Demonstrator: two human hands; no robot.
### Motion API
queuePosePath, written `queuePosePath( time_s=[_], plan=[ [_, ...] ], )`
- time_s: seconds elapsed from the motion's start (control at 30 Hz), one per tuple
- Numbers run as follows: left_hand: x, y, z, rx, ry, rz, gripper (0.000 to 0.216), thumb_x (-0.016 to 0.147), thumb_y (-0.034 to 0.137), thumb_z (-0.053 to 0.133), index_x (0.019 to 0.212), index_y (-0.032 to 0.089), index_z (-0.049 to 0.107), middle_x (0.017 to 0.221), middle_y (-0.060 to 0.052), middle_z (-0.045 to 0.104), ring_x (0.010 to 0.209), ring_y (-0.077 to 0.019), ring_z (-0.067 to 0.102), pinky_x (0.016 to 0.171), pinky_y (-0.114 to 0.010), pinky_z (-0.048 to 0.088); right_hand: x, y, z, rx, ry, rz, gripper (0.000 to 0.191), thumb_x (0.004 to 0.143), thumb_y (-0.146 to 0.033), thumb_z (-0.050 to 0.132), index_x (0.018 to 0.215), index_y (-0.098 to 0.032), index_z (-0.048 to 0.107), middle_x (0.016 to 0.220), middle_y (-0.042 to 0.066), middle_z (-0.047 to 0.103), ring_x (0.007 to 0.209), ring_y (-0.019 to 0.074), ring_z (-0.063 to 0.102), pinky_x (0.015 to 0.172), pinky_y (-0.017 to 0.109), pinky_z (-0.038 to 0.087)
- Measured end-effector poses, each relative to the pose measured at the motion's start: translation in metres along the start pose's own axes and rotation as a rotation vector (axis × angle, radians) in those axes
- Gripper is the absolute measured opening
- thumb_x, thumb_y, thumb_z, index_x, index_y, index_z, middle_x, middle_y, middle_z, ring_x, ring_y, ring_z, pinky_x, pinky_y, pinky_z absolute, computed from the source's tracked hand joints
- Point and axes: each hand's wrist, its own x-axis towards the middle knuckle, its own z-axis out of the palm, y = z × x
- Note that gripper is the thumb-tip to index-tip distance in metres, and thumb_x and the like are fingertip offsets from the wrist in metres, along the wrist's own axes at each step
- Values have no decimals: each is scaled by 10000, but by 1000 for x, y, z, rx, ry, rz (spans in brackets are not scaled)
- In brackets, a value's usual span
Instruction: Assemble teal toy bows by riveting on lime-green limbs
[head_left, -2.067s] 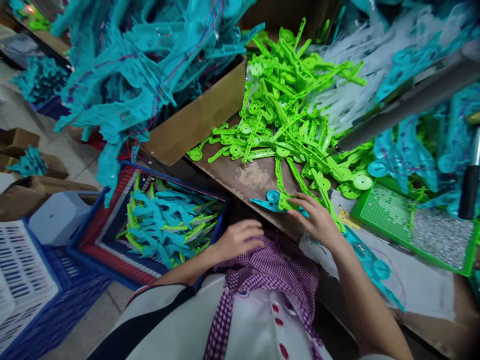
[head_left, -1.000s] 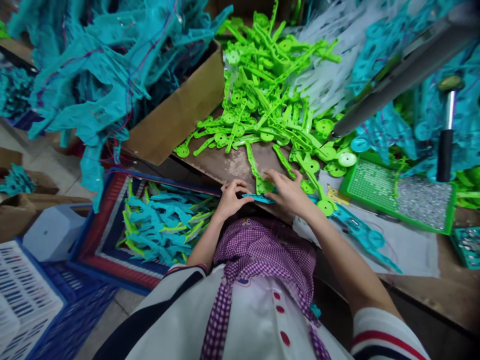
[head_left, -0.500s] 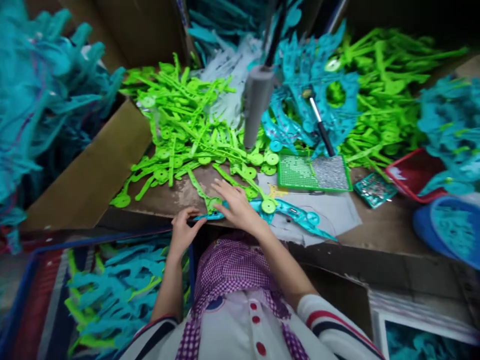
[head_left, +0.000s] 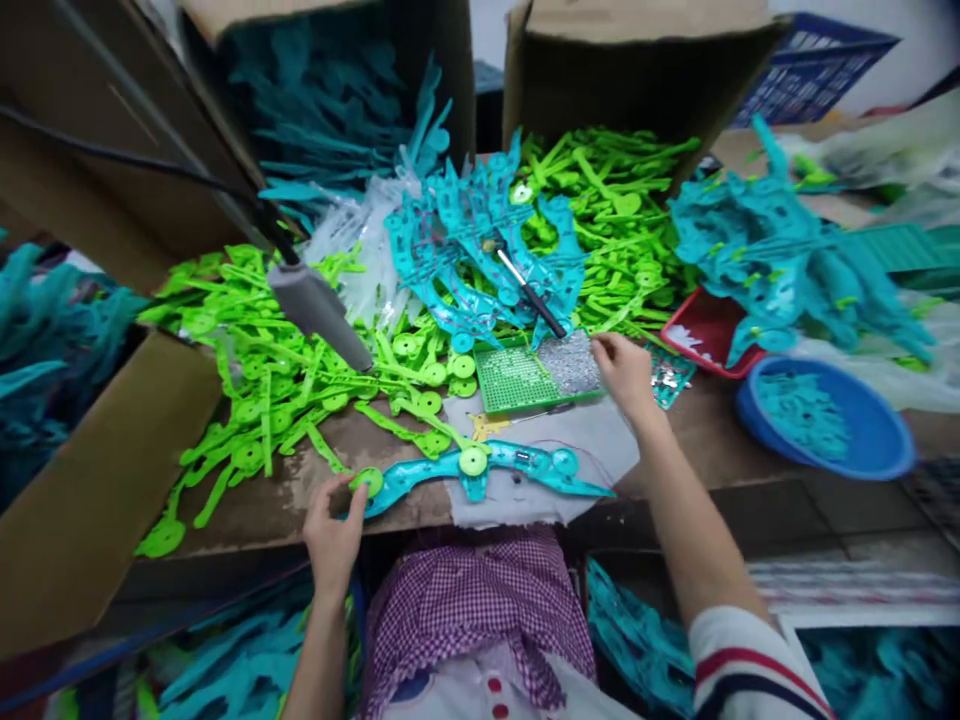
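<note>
A long turquoise plastic part (head_left: 420, 475) lies along the bench's front edge, partly on a whitish sheet. My left hand (head_left: 334, 525) is closed at its left end, thumb and fingers gripping where a lime-green disc-ended plastic piece (head_left: 367, 482) rests on it. Another lime-green piece with a round end (head_left: 472, 460) lies across the turquoise part's middle. Over the right edge of a green tray (head_left: 517, 378), my right hand (head_left: 626, 375) has its fingertips pinched together. Small silvery pieces (head_left: 571, 362) fill that side of the tray. What the pinch holds, if anything, is too small to see.
Lime-green parts (head_left: 247, 400) are heaped to the left, beneath a hanging grey cylindrical tool (head_left: 319, 315). Turquoise parts and a black-handled tool (head_left: 531, 290) lie behind the tray. A red tray (head_left: 709, 330) and a blue bowl (head_left: 877, 430) stand right; a cardboard flap (head_left: 112, 490) rises left.
My right hand has left the turquoise part's left side and reached right to the silvery pieces. My left hand now grips the end with the green disc. The view has turned rightward.
</note>
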Motion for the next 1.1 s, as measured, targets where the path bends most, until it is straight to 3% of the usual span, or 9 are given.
queuePosePath(
  time_s=[0.13, 0.3, 0.43, 0.53, 0.7, 0.8, 1.0, 1.1],
  plan=[
    [11, 17, 9, 116, 118, 167, 294, 859, 466, 667, 970, 194, 677, 1024, -90, 690, 1074, -273, 647, 1046, -488, 486, 41, 39, 0, -310, -86, -5, 347, 916, -220, 469, 1095, -169, 763, 1126, 160, 755, 1048, 305, 690, 869, 409, 523],
    [7, 30, 12, 130, 134, 152, 245, 873, 434, 664, 956, 204, 674, 1018, -86, 679, 1052, -273, 649, 1032, -486, 496, 74, 52, 9, -390, -100, -165, 512, 890, -106, 408, 1324, -167, 672, 1433, 164, 610, 1214, 312, 604, 968, 453, 489],
    [8, 46, 19, 101, 135, 192, 210, 873, 407, 675, 940, 208, 681, 993, -68, 692, 1048, -261, 663, 1037, -469, 498, 100, 57, 15, -318, -50, -18, 507, 893, -126, 388, 1305, -123, 683, 1318, 188, 665, 1199, 323, 609, 988, 449, 487],
    [23, 63, 31, 36, 150, 145, 218, 874, 407, 678, 942, 201, 677, 986, -64, 694, 1045, -260, 666, 1027, -467, 507, 115, 61, 17, -302, -23, 100, 469, 896, -159, 403, 1236, -90, 718, 1239, 223, 688, 1122, 347, 635, 938, 465, 504],
    [54, 100, 67, -126, 194, 83, 260, 895, 423, 663, 1012, 191, 654, 1064, -71, 683, 1074, -238, 661, 1015, -436, 526, 139, 64, 23, -304, 1, 172, 450, 936, -212, 393, 1216, -127, 734, 1199, 195, 718, 1067, 329, 658, 895, 432, 506],
    [58, 114, 83, -190, 154, 110, 247, 906, 417, 658, 1012, 195, 644, 1063, -68, 678, 1088, -226, 659, 1033, -420, 522, 163, 63, 27, -327, 27, 180, 463, 961, -214, 362, 1245, -146, 721, 1220, 195, 711, 1067, 320, 654, 898, 440, 494],
    [35, 99, 72, -203, 21, 158, 142, 876, 330, 701, 976, 230, 681, 1012, -31, 700, 1027, -202, 684, 992, -363, 546, 212, 71, 35, -410, 48, 189, 402, 872, -35, 384, 1063, -37, 738, 1195, 293, 667, 1223, 368, 545, 1041, 592, 353],
    [22, 92, 64, -187, -64, 245, 83, 861, 269, 708, 941, 248, 698, 979, -23, 719, 988, -200, 706, 909, -328, 579, 227, 76, 33, -411, 55, 188, 415, 909, -21, 328, 1036, -32, 723, 1191, 287, 653, 1236, 342, 521, 1051, 584, 321]
  ],
)
